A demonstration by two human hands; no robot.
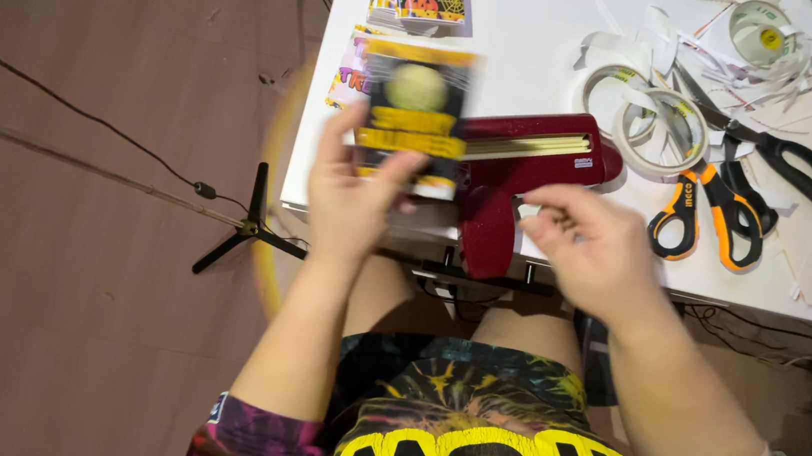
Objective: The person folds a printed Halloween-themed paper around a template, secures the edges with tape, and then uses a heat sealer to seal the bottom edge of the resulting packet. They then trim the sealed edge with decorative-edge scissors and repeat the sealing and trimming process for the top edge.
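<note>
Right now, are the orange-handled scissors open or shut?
Open: the orange-handled scissors lie on the white table with handle loops spread apart, blades crossing under tape rolls.

The black-and-yellow printed card packet at left looks glossy. The dark red plastic punch tool shines smoothly. The white surface is matt; far right, white paper strips curl.

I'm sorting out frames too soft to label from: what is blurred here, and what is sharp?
Head view: the dark card with a yellow disc in the left hand is motion-smeared, its print unreadable; the right hand is slightly soft too. The scissors, tape rolls and red tool on the white table are sharp, evenly lit, without harsh glare.
</note>
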